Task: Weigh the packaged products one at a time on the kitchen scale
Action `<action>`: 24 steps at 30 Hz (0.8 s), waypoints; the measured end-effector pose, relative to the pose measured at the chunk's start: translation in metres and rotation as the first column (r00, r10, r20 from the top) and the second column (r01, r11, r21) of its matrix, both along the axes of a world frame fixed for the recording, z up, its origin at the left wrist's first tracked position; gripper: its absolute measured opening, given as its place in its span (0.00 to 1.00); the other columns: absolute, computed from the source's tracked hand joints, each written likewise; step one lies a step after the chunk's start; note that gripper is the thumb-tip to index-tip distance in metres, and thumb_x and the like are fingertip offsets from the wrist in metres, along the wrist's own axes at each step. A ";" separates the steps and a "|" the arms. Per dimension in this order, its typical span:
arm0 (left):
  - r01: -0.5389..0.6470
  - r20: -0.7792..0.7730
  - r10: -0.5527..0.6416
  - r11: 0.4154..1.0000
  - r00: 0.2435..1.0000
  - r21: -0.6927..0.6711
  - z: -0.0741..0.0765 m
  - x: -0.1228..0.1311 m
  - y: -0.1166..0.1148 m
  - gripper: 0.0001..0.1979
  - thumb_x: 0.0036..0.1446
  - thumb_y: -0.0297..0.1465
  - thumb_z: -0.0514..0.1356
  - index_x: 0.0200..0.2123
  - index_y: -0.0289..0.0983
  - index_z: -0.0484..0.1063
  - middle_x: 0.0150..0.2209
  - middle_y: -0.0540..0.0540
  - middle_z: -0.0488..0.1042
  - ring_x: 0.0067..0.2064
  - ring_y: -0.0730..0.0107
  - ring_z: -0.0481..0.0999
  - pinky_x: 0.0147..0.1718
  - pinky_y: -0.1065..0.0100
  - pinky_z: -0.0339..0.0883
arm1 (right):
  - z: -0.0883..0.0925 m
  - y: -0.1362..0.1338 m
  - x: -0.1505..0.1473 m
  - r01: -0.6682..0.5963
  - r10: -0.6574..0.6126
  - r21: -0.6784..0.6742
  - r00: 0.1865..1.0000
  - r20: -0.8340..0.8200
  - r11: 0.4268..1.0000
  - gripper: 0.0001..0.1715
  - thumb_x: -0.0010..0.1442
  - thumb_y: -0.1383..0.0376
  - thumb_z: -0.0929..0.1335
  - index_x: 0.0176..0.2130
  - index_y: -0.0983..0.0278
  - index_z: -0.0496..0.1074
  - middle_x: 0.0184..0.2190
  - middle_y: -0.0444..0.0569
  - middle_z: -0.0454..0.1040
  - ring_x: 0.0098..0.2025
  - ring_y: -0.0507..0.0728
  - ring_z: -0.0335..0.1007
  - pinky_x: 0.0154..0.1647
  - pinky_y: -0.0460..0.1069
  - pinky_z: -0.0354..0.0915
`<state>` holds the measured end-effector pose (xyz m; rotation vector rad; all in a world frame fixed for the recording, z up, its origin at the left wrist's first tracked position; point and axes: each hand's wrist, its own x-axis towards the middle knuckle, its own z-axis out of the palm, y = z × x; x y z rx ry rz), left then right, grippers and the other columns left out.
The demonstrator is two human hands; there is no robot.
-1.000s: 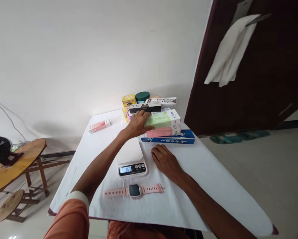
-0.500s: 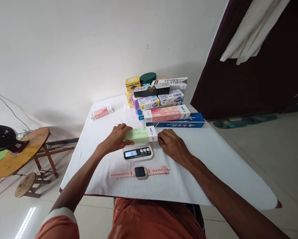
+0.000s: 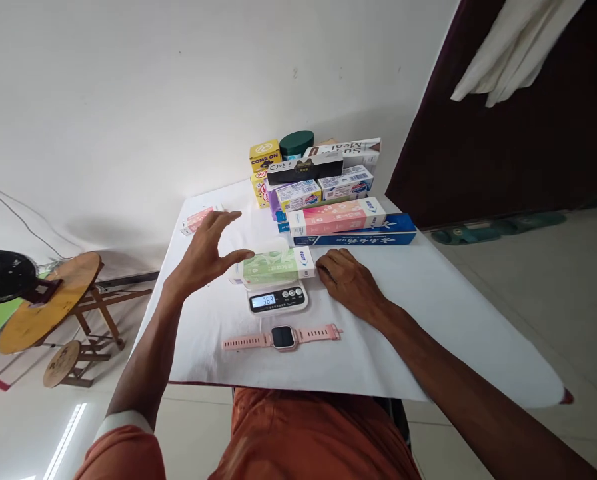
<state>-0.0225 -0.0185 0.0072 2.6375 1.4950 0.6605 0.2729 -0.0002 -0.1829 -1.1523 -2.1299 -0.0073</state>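
A green and white box (image 3: 277, 265) lies on the white kitchen scale (image 3: 278, 299), whose display reads 363. My left hand (image 3: 206, 252) hovers just left of the box with fingers spread, holding nothing. My right hand (image 3: 346, 279) rests flat on the white tabletop (image 3: 418, 313) right of the scale, fingers loosely bent, close to the box's end. A pink smartwatch (image 3: 282, 337) lies in front of the scale.
A pile of boxes stands at the back: a pink box (image 3: 336, 215) on a blue box (image 3: 373, 231), a yellow carton (image 3: 264, 155), a black box (image 3: 303, 168) and a green jar (image 3: 296, 142). A small pink box (image 3: 194, 219) lies far left. Round wooden stools (image 3: 38, 307) stand left of the table.
My left hand took the green box from the pile, set it on the scale, then let go and lifted away to the left. My right hand moved up beside the scale.
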 end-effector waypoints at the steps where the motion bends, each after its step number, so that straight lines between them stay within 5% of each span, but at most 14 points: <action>1: 0.004 -0.010 -0.004 1.000 1.000 0.004 0.000 0.001 -0.001 0.34 0.63 0.51 0.66 0.67 0.45 0.64 0.62 0.39 0.70 0.63 0.53 0.71 0.62 0.51 0.68 | 0.000 0.000 0.000 0.000 0.000 0.007 1.000 0.004 1.000 0.12 0.70 0.71 0.63 0.38 0.64 0.75 0.37 0.54 0.75 0.42 0.61 0.66 0.44 0.54 0.65; 9: -0.048 -0.278 -0.028 0.964 0.960 -0.261 -0.060 0.026 0.002 0.34 0.60 0.40 0.71 0.64 0.39 0.65 0.59 0.35 0.72 0.60 0.46 0.71 0.59 0.46 0.65 | 0.002 -0.001 0.001 -0.023 0.023 0.013 1.000 -0.016 1.000 0.11 0.69 0.71 0.63 0.38 0.62 0.74 0.36 0.53 0.75 0.41 0.62 0.67 0.43 0.54 0.65; 12: -0.064 -0.288 -0.022 0.957 0.957 -0.283 -0.065 0.019 0.004 0.26 0.63 0.37 0.68 0.61 0.40 0.67 0.53 0.39 0.74 0.56 0.49 0.73 0.55 0.49 0.66 | 0.002 -0.001 0.001 -0.036 0.037 0.025 0.999 -0.024 0.999 0.11 0.69 0.70 0.63 0.37 0.61 0.73 0.35 0.52 0.74 0.40 0.61 0.68 0.43 0.54 0.65; 18: -0.268 -0.200 0.237 0.953 0.951 -0.144 -0.050 -0.054 0.027 0.27 0.63 0.39 0.66 0.63 0.43 0.64 0.59 0.39 0.71 0.61 0.48 0.70 0.58 0.49 0.63 | 0.001 -0.001 0.000 -0.032 0.034 0.040 0.999 -0.032 0.999 0.12 0.70 0.69 0.63 0.35 0.60 0.71 0.33 0.51 0.73 0.39 0.61 0.66 0.41 0.54 0.64; 24: -0.572 -0.368 0.497 0.810 0.786 -0.127 -0.067 -0.128 0.088 0.26 0.62 0.34 0.65 0.62 0.41 0.65 0.59 0.36 0.70 0.63 0.46 0.68 0.61 0.50 0.60 | 0.000 0.001 0.000 -0.026 0.026 0.084 1.000 -0.006 0.996 0.12 0.70 0.70 0.63 0.34 0.60 0.70 0.32 0.50 0.72 0.37 0.60 0.66 0.41 0.54 0.65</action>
